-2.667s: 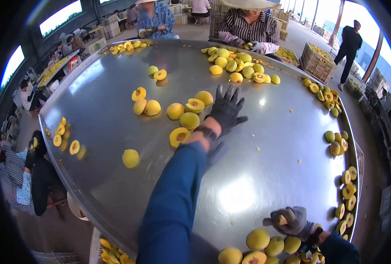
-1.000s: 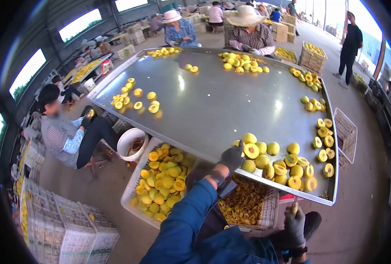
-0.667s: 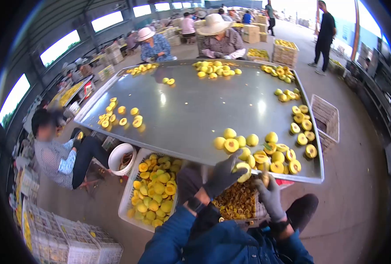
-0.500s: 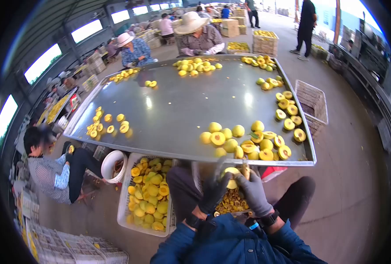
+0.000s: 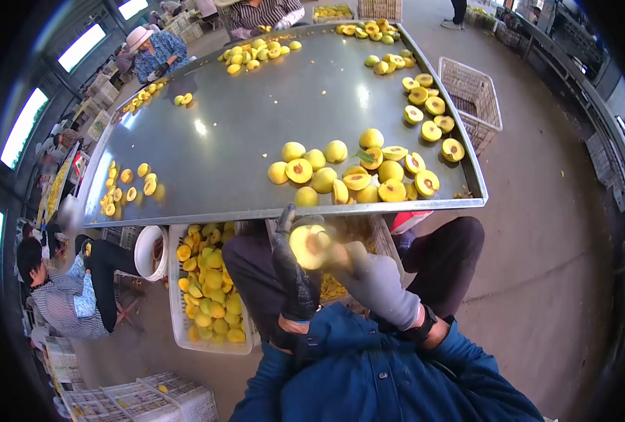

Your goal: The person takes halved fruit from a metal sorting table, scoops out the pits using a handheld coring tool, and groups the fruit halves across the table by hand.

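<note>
In front of my lap, my left hand (image 5: 290, 271), in a dark glove, grips a halved yellow peach (image 5: 305, 246) with its cut face and brown centre showing. My right hand (image 5: 375, 281), in a grey glove, is closed against the right side of this half. Motion blurs its fingertips, and whatever they hold is hidden. Just beyond my hands, whole and halved peaches (image 5: 322, 180) lie along the near edge of the metal table (image 5: 256, 148). Below my hands, between my knees, a crate (image 5: 388, 246) of yellow-brown scraps is partly covered.
A white crate (image 5: 176, 309) full of peaches stands left of my legs, beside a white bucket (image 5: 142, 257). An open crate (image 5: 492, 105) is right of the table. A seated person (image 5: 73, 302) works at left; others sit across the table. More halves (image 5: 432, 105) line its right side.
My view has tilted down and shifted right. The peach half has turned its cut face outward, and my right hand has moved across its right side, hiding the tan-handled thing seen earlier.
</note>
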`<state>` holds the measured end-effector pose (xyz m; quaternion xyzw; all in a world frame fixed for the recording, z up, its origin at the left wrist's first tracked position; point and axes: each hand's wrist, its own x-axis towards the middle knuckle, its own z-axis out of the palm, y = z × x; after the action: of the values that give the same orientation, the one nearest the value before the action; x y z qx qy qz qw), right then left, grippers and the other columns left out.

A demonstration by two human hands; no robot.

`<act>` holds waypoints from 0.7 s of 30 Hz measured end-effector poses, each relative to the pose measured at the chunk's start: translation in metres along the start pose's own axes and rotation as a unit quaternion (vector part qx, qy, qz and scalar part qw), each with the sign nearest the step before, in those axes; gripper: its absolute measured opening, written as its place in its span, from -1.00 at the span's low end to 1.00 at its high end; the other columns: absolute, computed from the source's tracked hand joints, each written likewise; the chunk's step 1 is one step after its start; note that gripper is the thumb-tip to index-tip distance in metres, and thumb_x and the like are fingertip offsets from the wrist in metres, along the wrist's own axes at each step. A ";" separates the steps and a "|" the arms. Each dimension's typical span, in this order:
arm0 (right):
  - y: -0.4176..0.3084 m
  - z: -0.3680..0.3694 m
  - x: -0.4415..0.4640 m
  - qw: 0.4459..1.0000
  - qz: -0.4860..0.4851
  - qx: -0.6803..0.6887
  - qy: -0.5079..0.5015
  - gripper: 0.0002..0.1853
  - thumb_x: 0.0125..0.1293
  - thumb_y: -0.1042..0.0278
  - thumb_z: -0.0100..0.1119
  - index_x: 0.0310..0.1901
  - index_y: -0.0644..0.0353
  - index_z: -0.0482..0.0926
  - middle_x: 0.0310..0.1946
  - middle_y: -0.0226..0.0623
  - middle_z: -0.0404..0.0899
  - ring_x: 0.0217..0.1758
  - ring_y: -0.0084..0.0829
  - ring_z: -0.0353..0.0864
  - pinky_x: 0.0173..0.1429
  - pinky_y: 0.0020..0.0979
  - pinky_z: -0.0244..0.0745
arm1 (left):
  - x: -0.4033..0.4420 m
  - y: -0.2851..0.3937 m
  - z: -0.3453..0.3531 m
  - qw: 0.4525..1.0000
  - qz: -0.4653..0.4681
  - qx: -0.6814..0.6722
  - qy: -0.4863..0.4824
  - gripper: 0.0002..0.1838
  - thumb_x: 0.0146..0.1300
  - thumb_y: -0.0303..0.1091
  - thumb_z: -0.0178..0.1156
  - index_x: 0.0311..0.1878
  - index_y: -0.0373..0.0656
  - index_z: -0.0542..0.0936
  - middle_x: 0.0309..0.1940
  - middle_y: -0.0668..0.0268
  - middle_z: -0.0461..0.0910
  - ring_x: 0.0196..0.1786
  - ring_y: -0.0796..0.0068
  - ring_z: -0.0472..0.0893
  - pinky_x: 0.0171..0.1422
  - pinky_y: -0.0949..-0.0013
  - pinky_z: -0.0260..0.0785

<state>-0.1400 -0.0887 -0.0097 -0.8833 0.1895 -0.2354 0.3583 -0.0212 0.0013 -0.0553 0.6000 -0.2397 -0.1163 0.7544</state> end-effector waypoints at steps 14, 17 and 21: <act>0.021 0.010 0.008 0.989 -0.024 -0.130 -0.066 -0.81 0.23 0.30 0.18 -0.27 0.13 0.37 -0.57 -0.17 0.54 -0.54 -0.12 0.63 -0.51 -0.19 0.47 | 0.010 0.049 0.033 0.997 -0.030 -0.068 -0.025 -0.50 0.47 -0.40 -0.05 0.40 -0.32 0.15 -0.04 0.17 0.50 0.00 0.40 0.51 0.21 0.33 0.36; 0.019 0.009 0.009 0.992 -0.026 -0.098 -0.074 -0.82 0.23 0.31 0.17 -0.28 0.14 0.37 -0.57 -0.20 0.55 -0.55 -0.15 0.63 -0.52 -0.21 0.47 | 0.010 0.052 0.036 0.989 -0.079 -0.124 -0.002 -0.50 0.51 -0.28 -0.13 0.41 -0.31 0.15 -0.05 0.16 0.50 -0.01 0.38 0.51 0.20 0.32 0.37; 0.017 0.012 0.008 0.988 -0.038 -0.140 -0.052 -0.82 0.21 0.32 0.17 -0.28 0.14 0.38 -0.56 -0.23 0.56 -0.56 -0.19 0.64 -0.54 -0.23 0.48 | 0.008 0.052 0.036 0.991 -0.088 -0.099 0.030 -0.49 0.53 -0.18 -0.17 0.40 -0.30 0.17 -0.06 0.16 0.51 -0.01 0.38 0.51 0.19 0.31 0.38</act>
<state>-0.1296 -0.0971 -0.0277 -0.9426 0.1677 -0.1735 0.2310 -0.0382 -0.0203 0.0020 0.5446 -0.1505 -0.1869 0.8036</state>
